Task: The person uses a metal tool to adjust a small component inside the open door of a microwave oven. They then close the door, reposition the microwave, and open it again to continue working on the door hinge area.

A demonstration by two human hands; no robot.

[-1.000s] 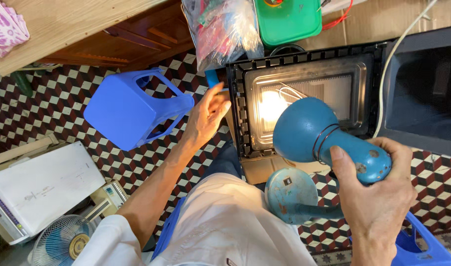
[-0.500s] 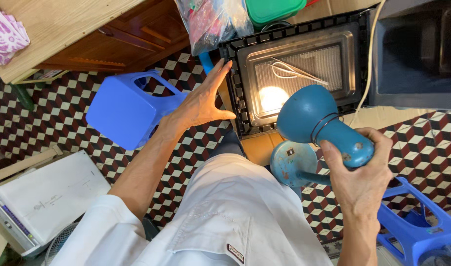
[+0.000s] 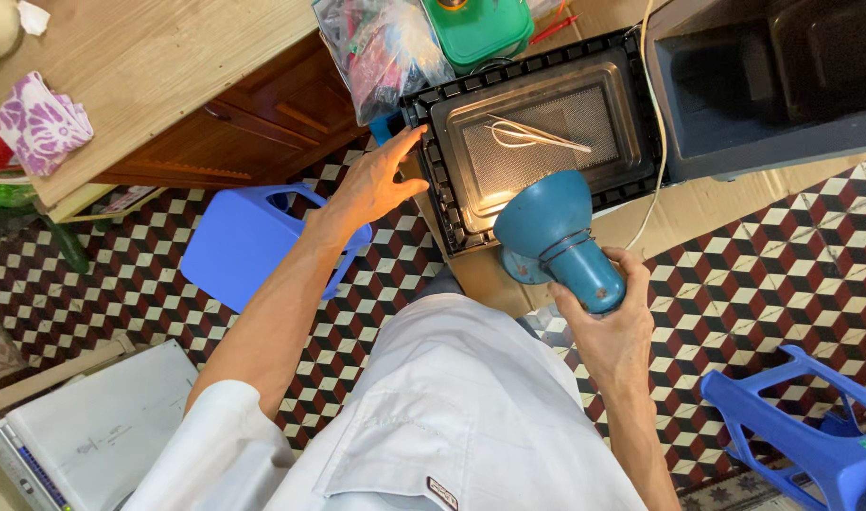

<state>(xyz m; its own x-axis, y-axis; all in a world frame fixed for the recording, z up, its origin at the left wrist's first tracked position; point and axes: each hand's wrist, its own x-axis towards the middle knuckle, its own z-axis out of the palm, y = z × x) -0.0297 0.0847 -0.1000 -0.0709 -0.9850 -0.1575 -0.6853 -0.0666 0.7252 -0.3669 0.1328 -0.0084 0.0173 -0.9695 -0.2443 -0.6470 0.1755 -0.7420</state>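
Lamp glow gone from microwave door (image 3: 537,142) since half second ago; blue lamp (image 3: 556,241) I hold now angled lower, shade mouth turned off glass. My right hand (image 3: 608,317) wrapped tight round lamp's worn painted metal stem. My left hand (image 3: 376,185) moved up, fingers spread wide, touching door's black perforated frame corner. Door lies flat on cardboard, glossy; thin white wires rest on it. Blue plastic stool (image 3: 248,241) beside, on checkered tile floor.

The lamp (image 3: 558,241) is looking blue, the stool (image 3: 248,241) is showing blue too, the floor (image 3: 754,274) is wearing red, black and white checks, and the cloth (image 3: 43,125) is showing purple flowers.
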